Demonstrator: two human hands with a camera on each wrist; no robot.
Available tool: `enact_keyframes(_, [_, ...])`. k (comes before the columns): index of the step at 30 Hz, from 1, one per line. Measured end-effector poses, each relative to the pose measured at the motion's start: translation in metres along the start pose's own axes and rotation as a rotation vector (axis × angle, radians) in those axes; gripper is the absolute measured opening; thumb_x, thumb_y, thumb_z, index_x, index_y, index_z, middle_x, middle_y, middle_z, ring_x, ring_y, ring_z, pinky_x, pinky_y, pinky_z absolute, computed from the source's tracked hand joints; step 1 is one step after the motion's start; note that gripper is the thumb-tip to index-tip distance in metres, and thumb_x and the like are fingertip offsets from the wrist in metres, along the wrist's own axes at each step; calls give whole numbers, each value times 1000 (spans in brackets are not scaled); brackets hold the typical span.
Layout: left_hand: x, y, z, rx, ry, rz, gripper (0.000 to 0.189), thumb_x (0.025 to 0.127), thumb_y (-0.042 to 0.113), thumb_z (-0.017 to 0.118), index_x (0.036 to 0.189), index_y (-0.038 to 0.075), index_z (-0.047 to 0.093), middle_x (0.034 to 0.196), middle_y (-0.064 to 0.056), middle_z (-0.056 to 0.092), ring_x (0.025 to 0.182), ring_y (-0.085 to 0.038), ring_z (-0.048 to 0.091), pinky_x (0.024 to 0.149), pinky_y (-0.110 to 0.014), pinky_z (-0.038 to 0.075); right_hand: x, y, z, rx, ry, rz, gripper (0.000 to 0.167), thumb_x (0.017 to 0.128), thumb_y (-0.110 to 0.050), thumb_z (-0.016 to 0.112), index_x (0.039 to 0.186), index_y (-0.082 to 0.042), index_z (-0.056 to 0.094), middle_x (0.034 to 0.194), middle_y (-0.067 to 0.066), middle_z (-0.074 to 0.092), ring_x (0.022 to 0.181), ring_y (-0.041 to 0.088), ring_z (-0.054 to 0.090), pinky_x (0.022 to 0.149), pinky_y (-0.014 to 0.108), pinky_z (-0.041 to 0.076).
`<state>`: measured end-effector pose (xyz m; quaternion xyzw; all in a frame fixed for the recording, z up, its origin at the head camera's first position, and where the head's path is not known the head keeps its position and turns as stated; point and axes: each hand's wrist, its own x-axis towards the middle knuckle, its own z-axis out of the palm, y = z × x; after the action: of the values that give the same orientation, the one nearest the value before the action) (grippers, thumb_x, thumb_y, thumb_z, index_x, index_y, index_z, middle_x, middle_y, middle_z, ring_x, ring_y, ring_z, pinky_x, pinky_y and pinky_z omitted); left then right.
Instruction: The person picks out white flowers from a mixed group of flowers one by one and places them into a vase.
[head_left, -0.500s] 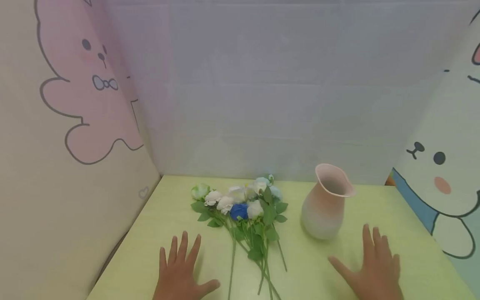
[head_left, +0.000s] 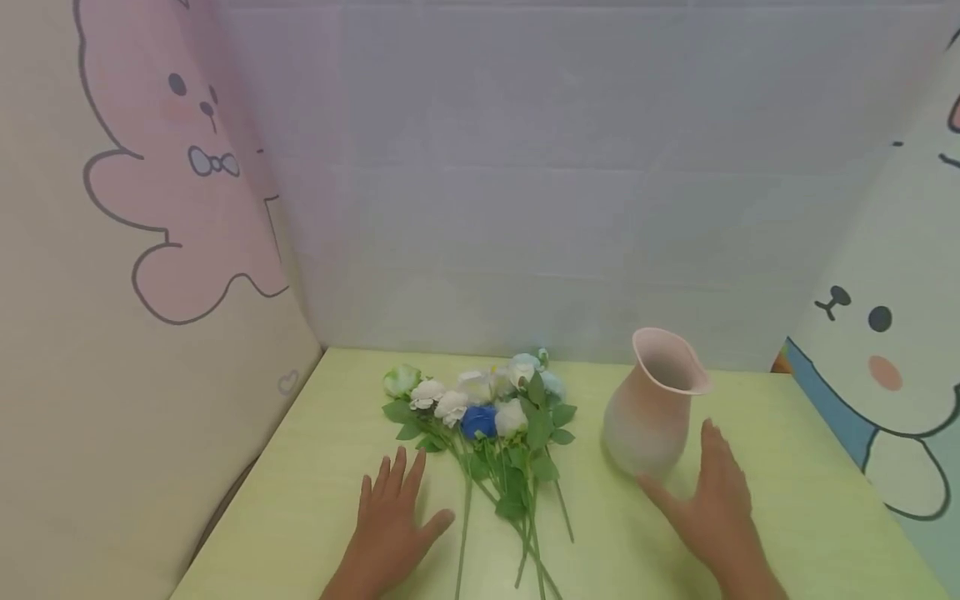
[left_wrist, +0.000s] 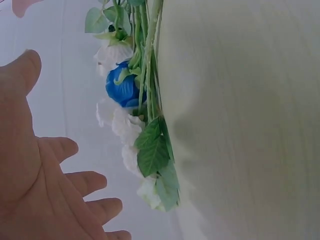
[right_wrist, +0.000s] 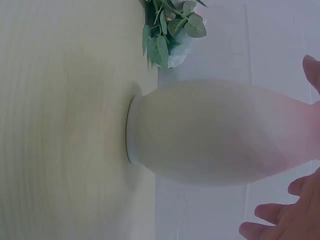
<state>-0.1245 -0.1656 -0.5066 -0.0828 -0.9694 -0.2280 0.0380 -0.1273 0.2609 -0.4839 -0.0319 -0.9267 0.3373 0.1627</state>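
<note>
Yellow tabletop, cartoon walls, flowers, vase, left hand spread, right hand spread

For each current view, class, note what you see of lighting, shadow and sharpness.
Head: a purplish cast on the upper left of the backdrop, the table yellow-green; left wrist: soft-edged shadows on the table beside the white flowers, whose petal detail is faint; right wrist: a faint shadow by the base of the vase, its surface hazy.

One vase, one blue flower, paler flowers overlapping beyond count, two cartoon figures
</note>
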Motion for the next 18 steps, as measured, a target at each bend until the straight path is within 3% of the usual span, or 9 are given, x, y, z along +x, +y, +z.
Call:
enact_keyframes(5, [12, 2, 12, -45, 12, 24, 84, 99, 55, 61, 160, 4, 34, 163, -27, 27, 150, -50, 20, 116, -73, 13, 9, -4, 9, 129, -30, 81, 122, 89, -50, 79, 164, -5, -5, 165, 34, 10, 149, 56, 14, 111, 77, 21])
enact_keyframes(9, [22, 9, 19, -117, 30, 17, 82, 98, 50, 64, 158, 2, 36, 160, -28, 33, 148, -50, 27, 117, -71, 19, 19, -6, 18, 193, 20, 73, 120, 89, -45, 80, 164, -5, -3, 163, 35, 13, 147, 56, 19, 110, 77, 24])
enact_keyframes(14, [28, 18, 24, -207, 38, -14, 77, 97, 41, 70, 155, 1, 39, 151, -26, 44, 140, -48, 39, 111, -66, 34, 28, -8, 27, 304, 98, 10, 115, 86, -27, 85, 165, -5, 5, 157, 34, 26, 142, 53, 31, 110, 74, 29])
enact_keyframes(18, [32, 20, 26, -261, 30, -49, 68, 97, 34, 71, 148, -4, 46, 133, -20, 58, 124, -38, 56, 102, -57, 47, 32, -9, 34, 396, 136, 46, 111, 85, -19, 86, 164, -4, 9, 156, 31, 30, 140, 48, 35, 112, 69, 29])
